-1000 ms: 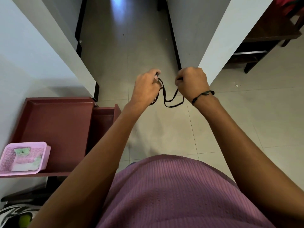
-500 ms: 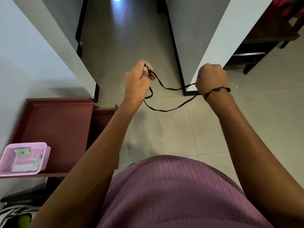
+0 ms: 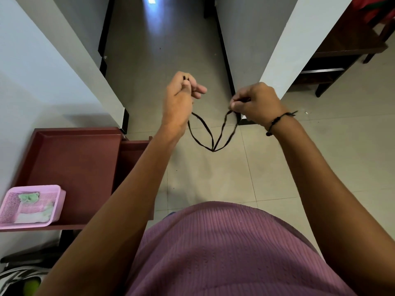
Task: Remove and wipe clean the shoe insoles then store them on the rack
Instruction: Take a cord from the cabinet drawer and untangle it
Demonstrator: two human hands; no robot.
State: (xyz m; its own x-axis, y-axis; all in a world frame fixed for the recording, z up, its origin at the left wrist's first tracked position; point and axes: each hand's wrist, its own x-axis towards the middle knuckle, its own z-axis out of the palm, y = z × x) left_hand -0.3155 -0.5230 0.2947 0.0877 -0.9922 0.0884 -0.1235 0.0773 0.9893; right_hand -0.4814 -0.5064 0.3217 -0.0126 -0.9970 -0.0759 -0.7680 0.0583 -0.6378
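I hold a black shoelace out in front of me over the tiled floor, one end in each hand. My left hand pinches the lace's tips between thumb and forefinger, the tips poking up just above my knuckles, while my other fingers stick out loosely to the right. My right hand is curled into a fist around the other part of the lace, a black thread bracelet on its wrist. The lace hangs doubled between my hands as a V, its strands running down from each hand and meeting at a point nearer to me, so its span lies left to right and the sag points toward my body. No insole shows here. To my left stands the dark red rack, with a pink basket on its near left corner holding some green and white cloth. A striped shoe peeks out at the near left, below the rack.
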